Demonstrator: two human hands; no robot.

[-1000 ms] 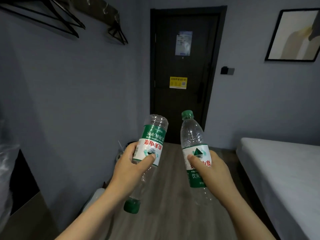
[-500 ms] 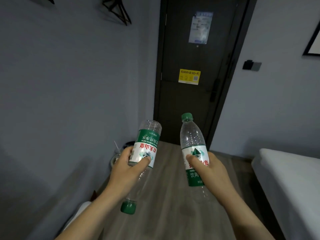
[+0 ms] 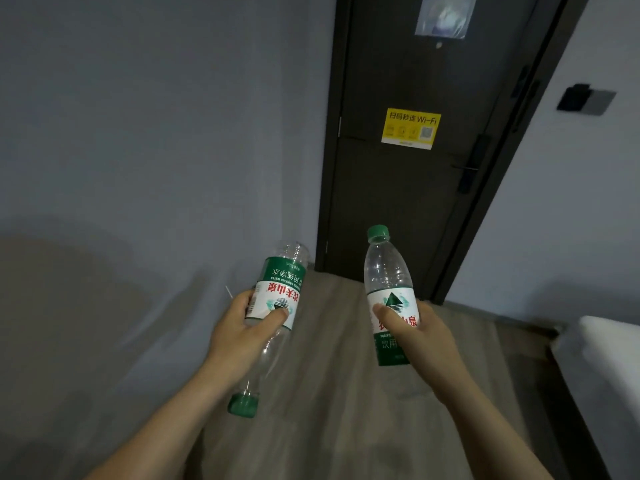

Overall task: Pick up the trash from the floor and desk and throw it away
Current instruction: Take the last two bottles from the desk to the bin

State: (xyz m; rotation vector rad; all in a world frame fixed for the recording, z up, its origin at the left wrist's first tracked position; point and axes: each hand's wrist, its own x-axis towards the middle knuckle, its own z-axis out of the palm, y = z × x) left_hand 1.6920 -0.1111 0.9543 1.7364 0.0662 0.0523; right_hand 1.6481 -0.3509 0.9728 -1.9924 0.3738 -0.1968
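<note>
I hold two clear plastic water bottles with green and white labels, one in each hand. My left hand (image 3: 242, 332) grips the left bottle (image 3: 280, 289) upside down, its green cap pointing at the floor. My right hand (image 3: 415, 337) grips the right bottle (image 3: 388, 271) upright, green cap on top. Both bottles look empty. A thin white stick pokes up just left of my left hand; what it belongs to is hidden.
A dark door (image 3: 415, 188) with a yellow Wi-Fi sticker (image 3: 410, 128) stands straight ahead. A grey wall (image 3: 156, 150) runs along the left. The wood-look floor (image 3: 329, 393) leads to the door. A white bed corner (image 3: 609, 351) sits at the right.
The view has moved closer to the door and the left wall. The dark bin seen by the wall earlier is now hidden behind my left hand. Both hands keep their bottles.
</note>
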